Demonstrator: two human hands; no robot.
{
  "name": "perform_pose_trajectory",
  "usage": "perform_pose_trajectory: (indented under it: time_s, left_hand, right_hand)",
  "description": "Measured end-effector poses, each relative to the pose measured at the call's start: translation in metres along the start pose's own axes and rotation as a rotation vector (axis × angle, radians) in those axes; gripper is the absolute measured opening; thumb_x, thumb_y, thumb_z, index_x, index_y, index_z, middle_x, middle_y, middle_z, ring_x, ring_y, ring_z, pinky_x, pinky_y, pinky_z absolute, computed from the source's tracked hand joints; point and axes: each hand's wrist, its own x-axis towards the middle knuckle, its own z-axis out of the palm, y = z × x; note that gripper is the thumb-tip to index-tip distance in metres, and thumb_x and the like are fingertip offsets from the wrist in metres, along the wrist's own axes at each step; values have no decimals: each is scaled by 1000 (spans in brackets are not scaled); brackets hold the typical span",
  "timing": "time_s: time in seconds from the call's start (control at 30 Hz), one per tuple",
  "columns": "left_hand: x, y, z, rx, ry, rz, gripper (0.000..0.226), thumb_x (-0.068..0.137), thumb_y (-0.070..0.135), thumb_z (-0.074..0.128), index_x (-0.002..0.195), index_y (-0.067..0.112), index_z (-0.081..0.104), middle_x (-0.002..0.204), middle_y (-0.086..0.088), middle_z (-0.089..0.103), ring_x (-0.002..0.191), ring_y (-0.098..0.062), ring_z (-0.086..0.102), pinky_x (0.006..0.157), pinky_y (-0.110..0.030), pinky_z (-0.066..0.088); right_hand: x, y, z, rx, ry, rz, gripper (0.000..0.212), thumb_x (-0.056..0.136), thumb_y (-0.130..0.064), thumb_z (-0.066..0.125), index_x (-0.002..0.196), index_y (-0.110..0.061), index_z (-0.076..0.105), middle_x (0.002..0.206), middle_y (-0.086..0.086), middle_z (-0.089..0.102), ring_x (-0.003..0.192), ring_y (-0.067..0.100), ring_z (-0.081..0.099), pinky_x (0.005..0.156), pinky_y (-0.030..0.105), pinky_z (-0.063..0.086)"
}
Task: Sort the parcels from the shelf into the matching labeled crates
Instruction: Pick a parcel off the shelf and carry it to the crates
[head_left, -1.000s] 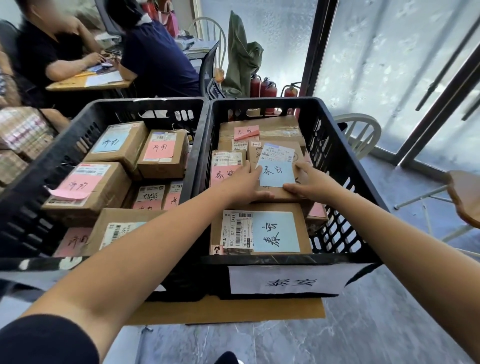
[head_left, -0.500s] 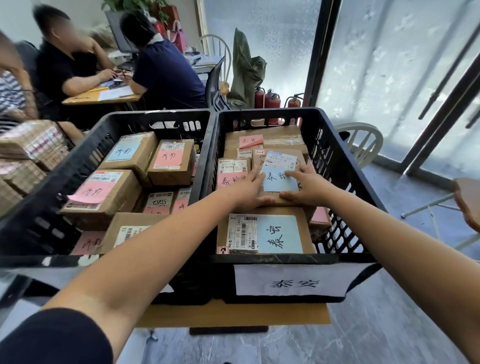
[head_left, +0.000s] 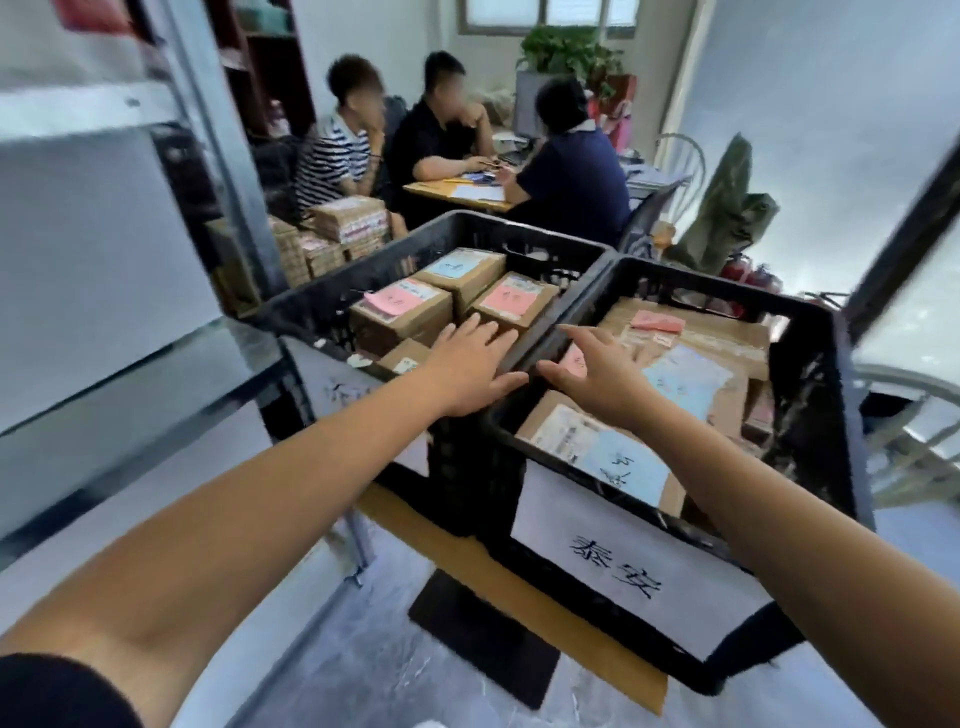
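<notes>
Two black crates stand side by side, each with a white paper label on its front. The right crate (head_left: 810, 395) holds cardboard parcels, among them one with a blue note (head_left: 691, 384) and a front one (head_left: 597, 452) with a barcode label. The left crate (head_left: 332, 312) holds parcels with pink and blue notes (head_left: 400, 306). My left hand (head_left: 467, 364) hovers with straight fingers over the left crate, near the shared rims. My right hand (head_left: 597, 374) is spread above the right crate's parcels. Both hands hold nothing.
A metal shelf (head_left: 104, 218) fills the left side. Stacked parcels (head_left: 343, 228) lie on the floor behind the crates. Three people sit at a desk (head_left: 457, 192) at the back. A white chair (head_left: 909, 415) stands to the right and fire extinguishers (head_left: 748, 275) behind.
Both hands have let go of the blue-noted parcel in the right crate and lifted away. My left hand moved over the left crate. The view swung to the left, toward the shelf.
</notes>
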Motion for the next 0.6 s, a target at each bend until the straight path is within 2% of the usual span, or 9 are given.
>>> perform_pose_trajectory:
  time_s: [0.13,0.3,0.43,0.6]
  left_hand:
    - [-73,-43,6,-50,-17,-230,67,96,53,28,150,16,14,156,-6,16,144,-25,9,116,-43,15]
    - [-171,-89,19,-52,17,-504,63,96,50,32,146,12,25,148,-12,33,136,-27,26,110,-41,27]
    - [-268,-107,23,-71,35,-714,61,96,47,36,145,12,27,146,-12,35,134,-28,31,108,-37,30]
    - [-403,-112,28,-86,35,-959,59,96,48,33,144,15,27,146,-10,36,132,-25,33,108,-38,31]
  right_hand:
    - [-1,-58,26,-6,-66,-212,68,89,-50,53,145,-21,29,149,9,30,139,28,21,112,41,24]
    - [-14,-128,77,-43,-214,-429,71,85,-52,57,143,-19,32,145,11,34,137,30,26,111,38,24]
    - [-37,-200,116,-54,-298,-607,73,86,-51,57,145,-19,29,147,10,32,138,29,23,112,40,25]
    - [-95,-302,167,-6,-372,-850,74,84,-52,58,145,-20,30,147,11,32,137,30,24,113,42,25]
